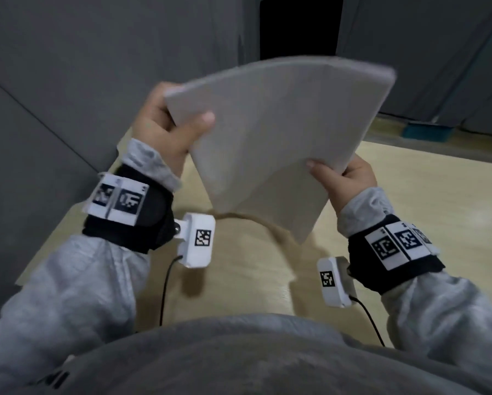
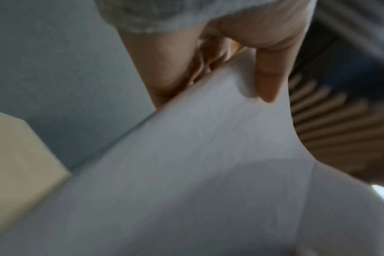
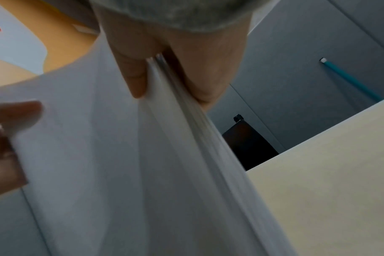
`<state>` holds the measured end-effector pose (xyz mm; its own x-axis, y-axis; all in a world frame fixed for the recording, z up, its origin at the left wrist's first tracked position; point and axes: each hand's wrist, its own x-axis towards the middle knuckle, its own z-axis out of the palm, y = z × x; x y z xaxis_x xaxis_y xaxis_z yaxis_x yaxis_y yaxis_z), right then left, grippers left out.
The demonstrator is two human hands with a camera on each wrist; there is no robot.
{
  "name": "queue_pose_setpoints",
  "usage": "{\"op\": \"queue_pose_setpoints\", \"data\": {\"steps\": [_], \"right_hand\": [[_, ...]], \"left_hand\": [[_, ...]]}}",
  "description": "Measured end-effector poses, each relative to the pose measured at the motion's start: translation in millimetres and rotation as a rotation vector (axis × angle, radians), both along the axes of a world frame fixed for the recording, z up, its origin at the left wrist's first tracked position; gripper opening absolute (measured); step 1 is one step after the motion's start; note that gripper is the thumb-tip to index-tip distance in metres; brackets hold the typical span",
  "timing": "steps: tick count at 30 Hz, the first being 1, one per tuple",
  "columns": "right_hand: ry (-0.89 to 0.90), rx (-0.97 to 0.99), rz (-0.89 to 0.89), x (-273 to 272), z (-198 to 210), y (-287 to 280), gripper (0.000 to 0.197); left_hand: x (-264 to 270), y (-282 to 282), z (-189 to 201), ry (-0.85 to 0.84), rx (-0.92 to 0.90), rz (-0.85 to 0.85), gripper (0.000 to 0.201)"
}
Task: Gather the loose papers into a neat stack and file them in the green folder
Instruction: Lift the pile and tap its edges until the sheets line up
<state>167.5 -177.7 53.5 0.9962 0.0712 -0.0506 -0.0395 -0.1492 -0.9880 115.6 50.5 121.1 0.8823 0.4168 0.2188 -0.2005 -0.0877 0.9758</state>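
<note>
Your left hand (image 1: 165, 129) and right hand (image 1: 350, 181) both pinch the paper stack (image 1: 273, 132) mid-frame, light, floppy, probably slippery, so grip opposite edges.

Papers (image 1: 270, 138) above table (image 1: 410, 201), between hands

Grey sleeves (image 1: 76, 280), black wrist straps (image 1: 142, 220) with coded white tags, white cabled cameras (image 1: 196, 240).

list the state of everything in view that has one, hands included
paper stack: gathered, held up off the table, tilted and slightly bowed
left hand: grips one corner, thumb on front
right hand: pinches the opposite edge
table: bare where visible
green folder: not in view
</note>
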Motion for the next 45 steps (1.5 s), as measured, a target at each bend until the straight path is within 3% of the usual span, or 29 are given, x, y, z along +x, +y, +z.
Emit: {"op": "queue_pose_setpoints", "data": {"steps": [3,4,8,10,12,15,16,19,22,24,27,31,33,35,38,40,42,45], "right_hand": [[0.072,-0.107,0.058,-0.5,-0.4,4.2,0.006],[0.078,-0.113,0.063,-0.1,0.7,4.3,0.005],[0.004,-0.018,0.017,-2.7,15.7,1.8,0.009],[0.006,0.006,0.02,-3.4,16.7,1.1,0.01],[0.04,-0.069,0.078,-3.5,10.1,3.2,0.007],[0.058,-0.157,0.113,-3.2,2.0,5.7,0.013],[0.045,-0.141,0.092,-2.3,3.7,5.6,0.011],[-0.045,-0.013,0.046,-2.6,14.1,1.6,0.011],[-0.054,0.082,0.033,-2.2,15.3,-2.5,0.013],[-0.004,0.009,0.059,-2.5,10.5,-1.7,0.009],[0.029,-0.062,0.053,-5.0,8.0,-0.1,0.007],[-0.038,0.083,-0.005,-6.5,19.7,-2.8,0.012],[-0.013,0.117,0.005,-5.6,16.6,-4.4,0.009],[0.04,0.023,0.06,-7.3,8.3,-2.4,0.011],[0.113,-0.114,0.067,-11.2,-2.1,-0.8,0.014],[0.105,-0.106,0.04,-12.1,1.7,-3.1,0.01],[0.069,-0.069,0.011,-11.3,6.6,-5.5,0.01],[0.077,-0.082,0.036,-9.8,3.7,-5.0,0.011]], "left_hand": [[-5.9,-16.5,-15.9,0.395,0.178,0.059,0.027],[-6.9,-20.5,-19.2,0.451,0.251,0.082,0.024],[-11.6,-21.3,-1.9,0.324,0.256,0.169,0.03],[-12.7,-15.9,0.7,0.295,0.213,0.109,0.026],[-11.1,-11.9,-10.3,0.355,0.209,0.072,0.024],[-10.6,-13.4,-25.5,0.481,0.184,0.146,0.052],[-9.1,-12.7,-25.4,0.48,0.179,0.162,0.053],[-9.3,-9.0,-12.4,0.417,0.255,0.188,0.023],[-12.4,-7.5,-6.9,0.306,0.204,0.089,0.025],[-12.5,-10.4,-19.4,0.384,0.216,0.046,0.029],[-10.9,-13.1,-31.7,0.464,0.227,0.123,0.039],[-11.8,-7.8,-18.0,0.331,0.274,0.128,0.027],[-13.0,-7.0,-17.6,0.303,0.195,0.055,0.029],[-14.0,-8.8,-28.1,0.432,0.133,0.031,0.049],[-18.5,-14.3,-43.8,0.677,0.305,0.073,0.06],[-19.3,-14.4,-41.1,0.678,0.307,0.119,0.049],[-22.5,-15.9,-32.2,0.541,0.275,0.1,0.02],[-17.5,-14.7,-36.8,0.484,0.291,0.023,0.014]]}}
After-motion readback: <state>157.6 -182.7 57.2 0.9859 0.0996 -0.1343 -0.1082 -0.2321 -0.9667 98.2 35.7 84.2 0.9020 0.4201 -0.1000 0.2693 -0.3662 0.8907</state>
